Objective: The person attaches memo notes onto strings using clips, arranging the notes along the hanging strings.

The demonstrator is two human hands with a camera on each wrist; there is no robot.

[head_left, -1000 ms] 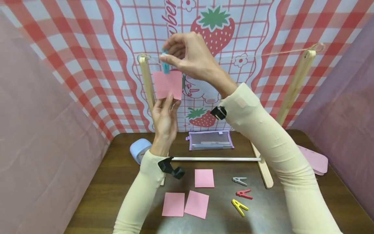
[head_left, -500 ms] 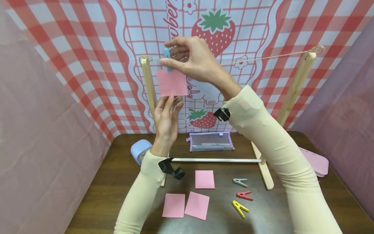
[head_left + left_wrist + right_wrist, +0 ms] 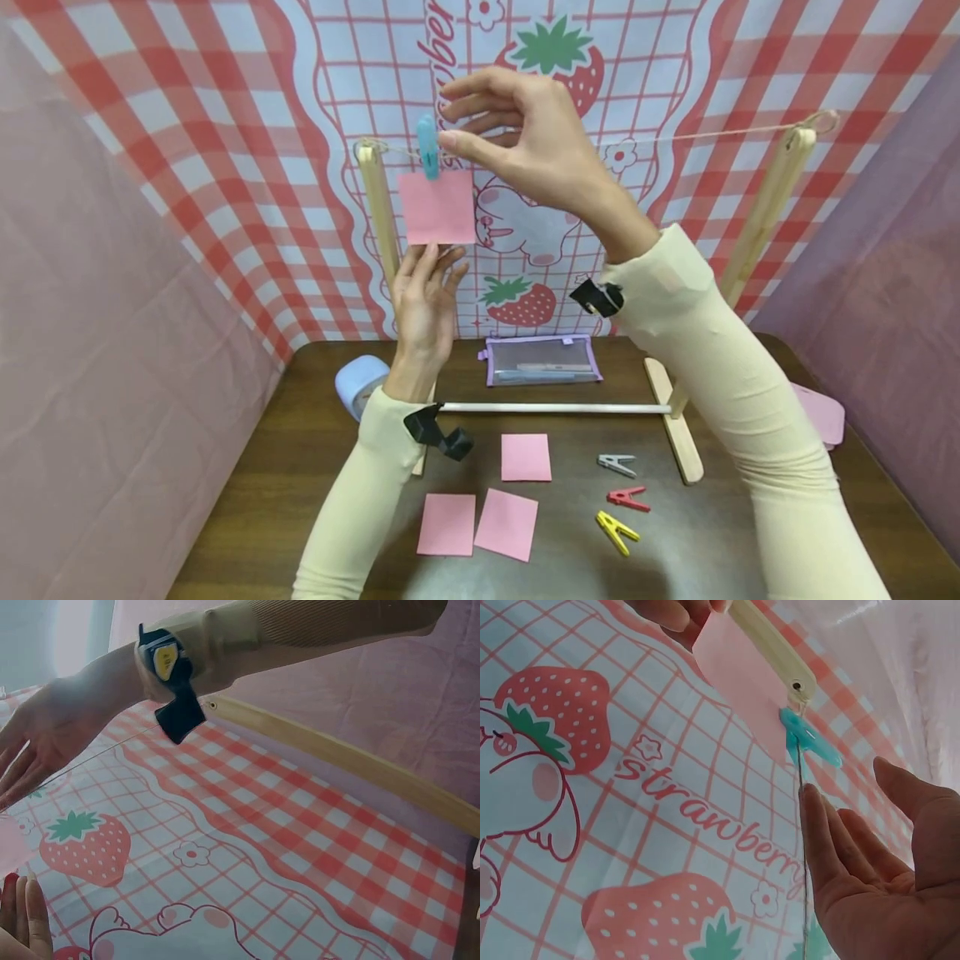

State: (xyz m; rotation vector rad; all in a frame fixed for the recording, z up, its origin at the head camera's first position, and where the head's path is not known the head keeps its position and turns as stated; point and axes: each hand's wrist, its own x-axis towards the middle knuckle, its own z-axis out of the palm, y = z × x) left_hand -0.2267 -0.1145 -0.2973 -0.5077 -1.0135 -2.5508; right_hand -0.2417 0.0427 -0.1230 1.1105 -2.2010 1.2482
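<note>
A light-blue clothespin [image 3: 427,148] clips a pink square of paper [image 3: 438,208] to the string near its left end; the right wrist view also shows the clothespin [image 3: 806,739] on the string. My right hand [image 3: 536,137] is just right of it, thumb and fingers spread apart and holding nothing. Below the paper is my left hand [image 3: 424,312], fingers pointing up and nearly straight. Its fingertips are at the paper's lower edge; whether they touch it is hard to tell. In the left wrist view, only part of the left hand's fingers [image 3: 26,915] shows.
The string [image 3: 720,134] runs between two wooden posts [image 3: 768,208]. On the table lie several pink papers [image 3: 525,457], with grey [image 3: 617,464], red [image 3: 628,498] and yellow [image 3: 618,532] clothespins. A mesh pouch [image 3: 542,361], blue object [image 3: 360,385] and pink case [image 3: 819,414] sit farther back.
My right hand has let go of the blue clothespin and moved right, away from it. My left hand has slid from pinching the paper down to its lower edge. The paper hangs from the clothespin.
</note>
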